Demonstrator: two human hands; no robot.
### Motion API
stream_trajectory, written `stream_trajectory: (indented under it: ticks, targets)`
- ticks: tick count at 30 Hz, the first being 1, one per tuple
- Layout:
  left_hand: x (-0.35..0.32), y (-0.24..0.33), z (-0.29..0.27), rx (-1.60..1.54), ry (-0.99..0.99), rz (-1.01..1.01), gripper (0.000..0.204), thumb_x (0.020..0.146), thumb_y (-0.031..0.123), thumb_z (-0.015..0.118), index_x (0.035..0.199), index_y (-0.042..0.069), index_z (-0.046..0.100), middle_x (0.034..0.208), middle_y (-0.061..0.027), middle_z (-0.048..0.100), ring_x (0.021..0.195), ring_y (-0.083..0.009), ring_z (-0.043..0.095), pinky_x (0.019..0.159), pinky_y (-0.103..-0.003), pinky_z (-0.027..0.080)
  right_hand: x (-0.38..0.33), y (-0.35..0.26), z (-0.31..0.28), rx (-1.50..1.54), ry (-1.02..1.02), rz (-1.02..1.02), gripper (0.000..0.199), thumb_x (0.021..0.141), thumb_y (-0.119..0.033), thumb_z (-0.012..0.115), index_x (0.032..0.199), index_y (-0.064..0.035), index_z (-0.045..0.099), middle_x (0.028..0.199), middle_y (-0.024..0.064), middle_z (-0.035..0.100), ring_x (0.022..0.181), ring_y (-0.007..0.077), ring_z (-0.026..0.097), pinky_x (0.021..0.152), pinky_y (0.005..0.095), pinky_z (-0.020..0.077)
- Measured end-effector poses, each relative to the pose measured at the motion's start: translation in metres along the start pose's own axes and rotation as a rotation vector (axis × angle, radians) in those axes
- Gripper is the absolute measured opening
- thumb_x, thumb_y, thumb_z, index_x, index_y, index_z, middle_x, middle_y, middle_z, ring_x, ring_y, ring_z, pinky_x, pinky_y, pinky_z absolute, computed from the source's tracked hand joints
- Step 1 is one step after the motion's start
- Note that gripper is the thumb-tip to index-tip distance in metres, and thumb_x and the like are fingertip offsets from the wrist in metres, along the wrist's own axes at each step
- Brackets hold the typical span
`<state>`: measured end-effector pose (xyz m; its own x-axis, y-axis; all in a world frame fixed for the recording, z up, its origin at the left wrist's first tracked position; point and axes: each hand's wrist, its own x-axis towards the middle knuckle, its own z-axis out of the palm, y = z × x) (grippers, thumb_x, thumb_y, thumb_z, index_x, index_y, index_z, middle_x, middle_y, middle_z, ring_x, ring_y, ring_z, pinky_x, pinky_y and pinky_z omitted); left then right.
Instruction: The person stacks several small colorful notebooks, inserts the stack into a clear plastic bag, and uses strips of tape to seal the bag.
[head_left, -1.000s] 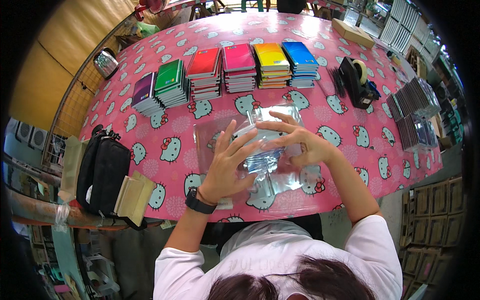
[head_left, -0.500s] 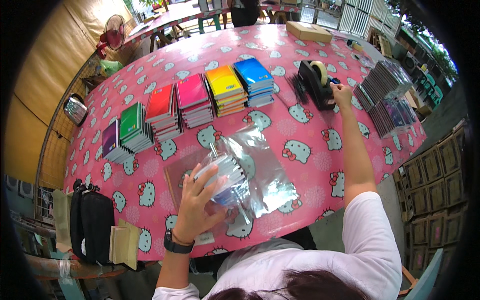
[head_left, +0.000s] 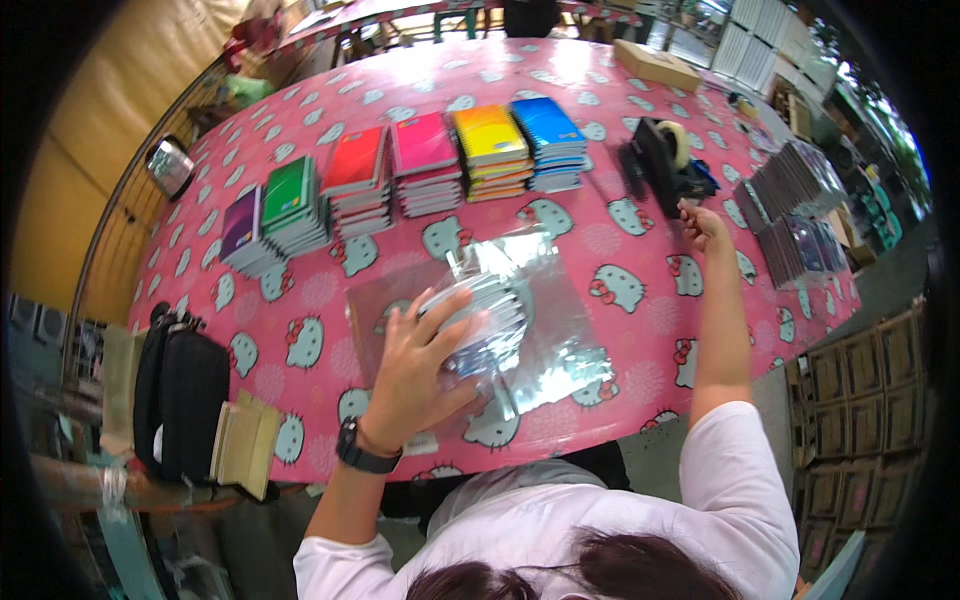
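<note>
My left hand is laid across a stack of notebooks with pale page edges, its thumb and fingers spanning and gripping it. Clear plastic wrapping covers the stack and spreads flat to its right, shiny with glare. The stack's covers are mostly hidden under my hand and the film. At the right, my right hand is pinched closed just on the near side of a black tape dispenser holding a roll of tape. What lies between those fingertips is too small to make out.
Beyond the wrapping runs a row of notebook stacks: purple, green, red, pink, yellow and blue. Wrapped bundles stand at the right. A black bag sits at the left edge, a cardboard box far back.
My right hand has drawn back from the tape dispenser toward me, fingers still pinched. My left hand stays on the wrapped notebooks. The whole view has shifted slightly.
</note>
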<state>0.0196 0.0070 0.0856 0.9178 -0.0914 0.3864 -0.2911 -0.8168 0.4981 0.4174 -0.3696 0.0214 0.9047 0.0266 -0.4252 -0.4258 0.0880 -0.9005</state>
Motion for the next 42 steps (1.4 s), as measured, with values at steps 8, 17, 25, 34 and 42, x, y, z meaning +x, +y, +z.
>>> stream_trajectory:
  ticks: [8,17,25,34,42]
  targets:
    - [-0.005,-0.001,-0.009,0.069,-0.146,-0.011,0.081,0.057,0.032,0.081,0.131,0.028,0.048,0.147,-0.0068,0.028,0.133,-0.0453,0.023,0.099,-0.068,0.02,-0.2,-0.015,0.202,-0.76,-0.981,-0.314,0.02,0.084,-0.021,0.065,0.072,-0.0046,0.06,0.057,-0.0037,0.048,0.045,0.0032,0.036,0.04,0.0204,0.0244]
    - [-0.001,-0.007,-0.018,0.085,-0.208,0.038,0.091,0.05,0.027,0.083,0.132,0.035,0.045,0.151,-0.0077,0.02,0.129,-0.0506,0.027,0.097,-0.069,0.025,-0.268,-0.002,0.271,-1.562,-0.929,-0.681,0.044,0.072,-0.044,0.069,0.074,-0.0003,0.067,0.07,0.0114,0.065,0.068,0.0217,0.064,0.059,0.0354,0.0497]
    - [-0.011,-0.012,0.009,-0.02,0.321,0.019,0.065,0.058,0.023,0.081,0.118,0.023,0.059,0.143,-0.0093,0.036,0.133,-0.039,0.028,0.103,-0.058,0.026,-0.247,-0.001,0.196,-1.04,-0.877,-1.076,0.031,0.059,-0.023,0.082,0.079,-0.0042,0.067,0.075,0.0089,0.059,0.073,0.0265,0.057,0.068,0.0364,0.0454]
    - [-0.004,0.003,0.03,-0.175,0.551,-0.075,0.026,0.07,0.014,0.077,0.094,0.012,0.069,0.13,-0.0101,0.05,0.127,-0.0322,0.036,0.103,-0.044,0.031,-0.269,0.05,0.202,-0.561,-0.829,-1.299,0.032,0.061,-0.023,0.081,0.086,-0.0104,0.067,0.098,0.0042,0.057,0.097,0.0223,0.05,0.085,0.0392,0.0391]
    - [0.0,-0.007,0.034,-0.095,0.59,-0.072,0.044,0.068,0.022,0.08,0.106,0.011,0.062,0.129,-0.0142,0.047,0.119,-0.0302,0.043,0.098,-0.041,0.035,-0.262,0.06,0.211,-0.535,-0.807,-1.252,0.047,0.059,-0.026,0.083,0.1,-0.0109,0.065,0.112,0.0045,0.056,0.111,0.0236,0.045,0.094,0.04,0.0373]
